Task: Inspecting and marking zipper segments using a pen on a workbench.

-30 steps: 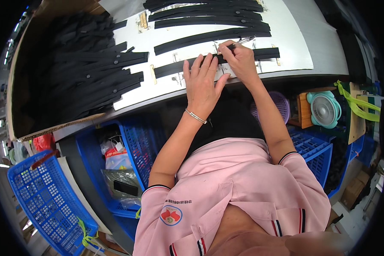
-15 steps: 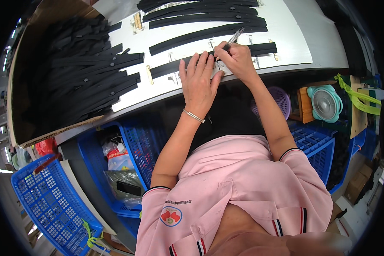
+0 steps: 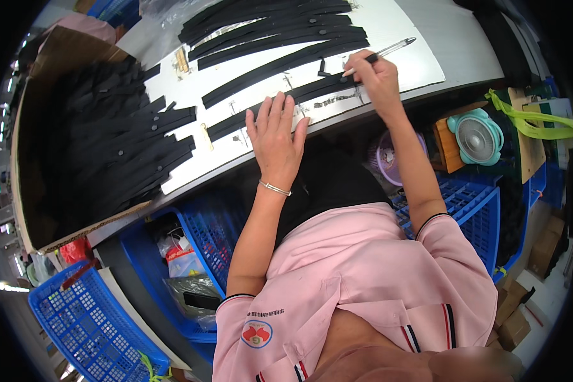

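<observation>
A black fabric strip lies lengthwise on a white board with dark marks and small tan pieces on it. My left hand rests flat across the strip's left part, fingers stretched and slightly apart. Toward the strip's right end, my right hand grips a clear-barrelled pen; its tip points down at the strip, with the back end leaning up and right. Just beyond the strip sits a small black piece. Several more black strips lie side by side farther back.
On the left a cardboard box holds a heap of black strips. Below the table stand blue plastic baskets, a purple basket and a teal fan. Clear plastic lies at the back.
My right hand has moved right along the strip, and the pen now leans farther over to the right. The small black piece has come into sight. The whole view has shifted slightly.
</observation>
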{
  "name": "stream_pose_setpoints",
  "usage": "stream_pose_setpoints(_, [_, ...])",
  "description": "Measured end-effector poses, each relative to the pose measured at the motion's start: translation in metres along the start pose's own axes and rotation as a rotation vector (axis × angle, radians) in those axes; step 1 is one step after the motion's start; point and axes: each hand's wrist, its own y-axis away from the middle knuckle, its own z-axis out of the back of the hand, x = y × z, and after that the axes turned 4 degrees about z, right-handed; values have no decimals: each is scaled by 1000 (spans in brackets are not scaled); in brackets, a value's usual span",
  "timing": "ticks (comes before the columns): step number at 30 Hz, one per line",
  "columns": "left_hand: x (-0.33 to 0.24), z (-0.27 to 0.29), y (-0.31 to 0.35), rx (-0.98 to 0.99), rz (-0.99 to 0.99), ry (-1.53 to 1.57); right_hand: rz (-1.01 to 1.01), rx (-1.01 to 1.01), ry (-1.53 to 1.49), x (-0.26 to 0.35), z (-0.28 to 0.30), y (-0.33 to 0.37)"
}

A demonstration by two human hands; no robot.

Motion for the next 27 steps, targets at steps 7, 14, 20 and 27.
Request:
stream_pose_setpoints(7, [-3,-1,-4,-15,18,54,-36,26,133,-33,29,-9])
stream_pose_setpoints(14, [-53,-30,-52,-131,-81,326,-64,42,108,-35,27,-9])
stream_pose_setpoints(20, [-61,-62,-73,-109,-86,359,-64,57,150,-33,25,-8])
stream_pose_setpoints(27, [-64,-63,-73,-107,-66,305,-27,147,389,-33,27,-8])
